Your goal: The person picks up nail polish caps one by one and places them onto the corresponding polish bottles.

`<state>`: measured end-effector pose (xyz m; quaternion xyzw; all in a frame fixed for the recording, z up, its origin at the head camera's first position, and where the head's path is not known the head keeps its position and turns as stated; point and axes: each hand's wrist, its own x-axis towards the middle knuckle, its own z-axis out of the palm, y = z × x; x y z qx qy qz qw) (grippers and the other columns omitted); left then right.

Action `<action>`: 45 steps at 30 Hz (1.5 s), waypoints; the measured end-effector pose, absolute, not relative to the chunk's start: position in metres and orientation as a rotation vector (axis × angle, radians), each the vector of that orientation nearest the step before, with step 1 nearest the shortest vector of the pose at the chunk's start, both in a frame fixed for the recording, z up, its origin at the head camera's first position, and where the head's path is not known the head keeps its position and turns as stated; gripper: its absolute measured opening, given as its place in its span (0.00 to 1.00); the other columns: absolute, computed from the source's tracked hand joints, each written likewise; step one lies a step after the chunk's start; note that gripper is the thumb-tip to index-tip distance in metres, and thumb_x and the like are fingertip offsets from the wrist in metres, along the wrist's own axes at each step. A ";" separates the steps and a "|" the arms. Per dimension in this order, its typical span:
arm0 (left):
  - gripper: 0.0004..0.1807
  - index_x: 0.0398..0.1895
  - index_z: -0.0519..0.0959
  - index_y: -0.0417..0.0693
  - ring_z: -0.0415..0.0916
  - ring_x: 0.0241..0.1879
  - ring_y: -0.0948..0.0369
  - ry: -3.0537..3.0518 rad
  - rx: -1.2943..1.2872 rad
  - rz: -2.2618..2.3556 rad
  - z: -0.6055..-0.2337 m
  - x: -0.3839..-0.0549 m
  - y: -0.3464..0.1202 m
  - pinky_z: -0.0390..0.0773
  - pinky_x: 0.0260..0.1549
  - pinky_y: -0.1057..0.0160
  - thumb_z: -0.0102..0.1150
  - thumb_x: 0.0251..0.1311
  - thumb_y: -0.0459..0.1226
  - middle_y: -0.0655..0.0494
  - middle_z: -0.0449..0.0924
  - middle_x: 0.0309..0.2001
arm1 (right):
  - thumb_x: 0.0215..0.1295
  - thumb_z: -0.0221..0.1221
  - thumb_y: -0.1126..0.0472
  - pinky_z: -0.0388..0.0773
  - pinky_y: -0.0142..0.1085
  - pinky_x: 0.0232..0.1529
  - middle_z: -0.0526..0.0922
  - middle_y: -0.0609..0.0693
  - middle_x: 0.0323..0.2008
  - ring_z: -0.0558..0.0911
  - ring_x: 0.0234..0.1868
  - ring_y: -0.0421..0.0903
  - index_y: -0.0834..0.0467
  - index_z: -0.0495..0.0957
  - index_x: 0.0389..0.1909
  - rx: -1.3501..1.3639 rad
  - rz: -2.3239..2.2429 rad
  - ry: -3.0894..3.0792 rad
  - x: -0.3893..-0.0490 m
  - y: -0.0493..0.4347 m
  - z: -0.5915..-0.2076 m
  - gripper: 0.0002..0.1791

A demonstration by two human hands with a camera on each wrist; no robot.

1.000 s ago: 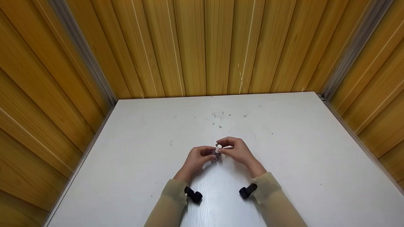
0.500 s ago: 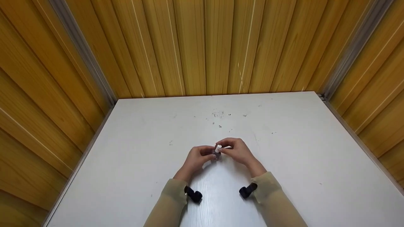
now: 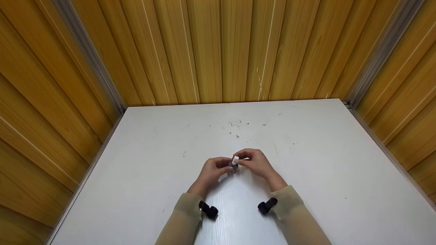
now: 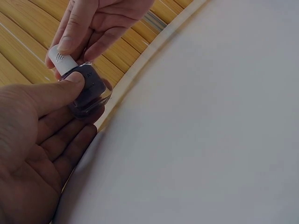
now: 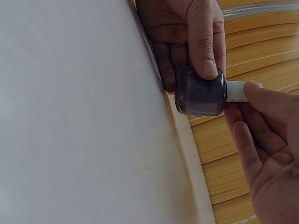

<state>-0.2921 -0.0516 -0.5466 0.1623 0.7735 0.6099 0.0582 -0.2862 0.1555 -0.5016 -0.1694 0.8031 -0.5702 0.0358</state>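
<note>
A small nail polish bottle (image 5: pixel 201 97) with dark greyish-purple polish in clear glass is held over the table, between the two hands. My left hand (image 3: pixel 212 170) pinches its glass body, the thumb pressed on the front face in the left wrist view. The white cap (image 4: pixel 63 62) sits on the bottle's neck, with small print on its side. Thumb and fingers of my right hand (image 3: pixel 257 164) pinch that cap. From the head view the bottle's body is mostly covered by the left fingers, while the cap (image 3: pixel 235 160) tilts up between both hands.
The white table (image 3: pixel 153 146) bears small dark marks (image 3: pixel 235 123) toward its back. Wood-patterned panels (image 3: pixel 211 51) wall the back and both sides, with grey metal posts (image 3: pixel 92 51) in the corners. Black wrist cameras (image 3: pixel 209 210) sit at both cuffs.
Both hands stay in the same place with the same grips. The white cap's tilt and the right fingers around it shift only slightly.
</note>
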 end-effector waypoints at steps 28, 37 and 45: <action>0.15 0.51 0.87 0.42 0.88 0.48 0.56 2.446 0.473 1.779 -0.544 -0.292 -0.048 0.85 0.49 0.61 0.71 0.61 0.33 0.46 0.90 0.46 | 0.66 0.66 0.70 0.83 0.26 0.46 0.88 0.63 0.46 0.87 0.48 0.54 0.66 0.86 0.48 -0.537 -1.749 2.523 -0.297 0.157 -0.515 0.11; 0.15 0.52 0.87 0.41 0.88 0.46 0.57 2.426 0.462 1.821 -0.541 -0.296 -0.044 0.85 0.48 0.65 0.71 0.62 0.33 0.46 0.90 0.46 | 0.66 0.67 0.68 0.85 0.33 0.51 0.90 0.58 0.46 0.87 0.48 0.46 0.62 0.87 0.47 -0.534 -1.694 2.580 -0.302 0.160 -0.510 0.10; 0.14 0.50 0.87 0.41 0.88 0.47 0.56 2.482 0.429 1.828 -0.538 -0.306 -0.036 0.85 0.48 0.62 0.72 0.60 0.32 0.46 0.91 0.45 | 0.67 0.65 0.70 0.86 0.42 0.53 0.89 0.60 0.47 0.87 0.50 0.55 0.63 0.86 0.48 -0.589 -1.596 2.646 -0.311 0.160 -0.499 0.10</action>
